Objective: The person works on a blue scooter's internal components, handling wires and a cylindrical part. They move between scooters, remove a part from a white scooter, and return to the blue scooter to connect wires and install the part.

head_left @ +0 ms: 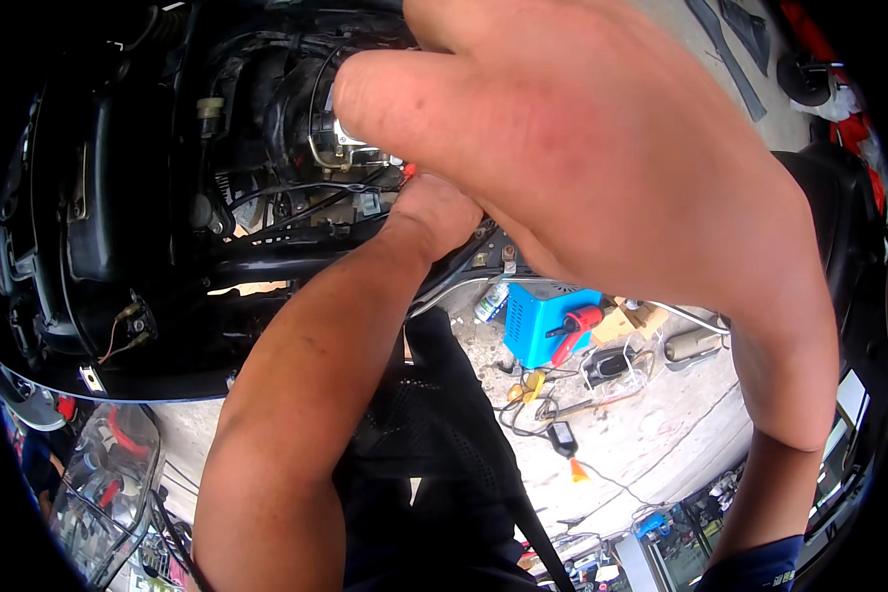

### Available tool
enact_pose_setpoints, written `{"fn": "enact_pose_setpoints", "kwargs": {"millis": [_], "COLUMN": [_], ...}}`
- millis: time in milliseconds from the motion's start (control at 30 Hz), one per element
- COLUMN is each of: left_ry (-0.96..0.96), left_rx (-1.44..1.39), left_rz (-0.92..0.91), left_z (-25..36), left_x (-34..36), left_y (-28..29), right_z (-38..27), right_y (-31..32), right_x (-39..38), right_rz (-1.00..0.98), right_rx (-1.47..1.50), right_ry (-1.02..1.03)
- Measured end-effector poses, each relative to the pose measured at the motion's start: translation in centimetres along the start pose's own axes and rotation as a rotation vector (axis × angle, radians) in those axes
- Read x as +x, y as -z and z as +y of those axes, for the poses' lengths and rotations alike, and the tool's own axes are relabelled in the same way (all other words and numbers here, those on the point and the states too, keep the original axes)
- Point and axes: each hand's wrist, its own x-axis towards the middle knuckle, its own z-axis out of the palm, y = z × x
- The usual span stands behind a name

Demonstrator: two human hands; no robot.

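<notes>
1. Both hands are set over the opened middle of the motorbike (pixel 104 197), so the step appears to be close work on a part deep inside the frame.
2. The left hand (pixel 442 212) is reached in low beside a small red piece (pixel 409 171); its fingers are covered by the right hand, and whether anything is gripped cannot be told.
3. The right hand (pixel 562 128) is held above, nearer the camera; one digit is stretched leftward, but the other fingers are hidden or cut off, so their grip cannot be told either.
4. The part is best steadied from below with the left hand, while light, straight force is applied from above.
5. The thin black cable (pixel 311 109) near the silver part (pixel 350 136) should be kept clear, lest it be pinched or pulled.
6. The view is largely blocked by the right hand; a lower wrist would let the contact point be checked.
7. The motorbike is spread across the upper left, above the floor (pixel 464 345). Its frame is glossy black; its inner parts are dark and dusty-looking, crossed by hoses.
8. At its middle, bright metal is shown by the silver part, partly covered by the right hand.
</notes>
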Motion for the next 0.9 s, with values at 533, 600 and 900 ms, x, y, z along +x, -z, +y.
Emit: {"fn": "enact_pose_setpoints", "kwargs": {"millis": [533, 600, 900], "left_ry": [-0.009, -0.009, -0.007], "left_rx": [0.035, 0.031, 0.025], "left_rz": [-0.016, -0.019, -0.033], "left_z": [0.1, 0.0, 0.1], "left_x": [0.5, 0.5, 0.6], "left_y": [-0.6, -0.5, -0.2], "right_z": [0.0, 0.0, 0.2], "right_y": [0.2, 0.3, 0.5], "right_x": [-0.4, -0.6, -1.5], "right_rz": [-0.004, -0.003, -0.012], "right_rx": [-0.027, -0.027, -0.038], "right_ry": [-0.001, 0.001, -0.001]}}
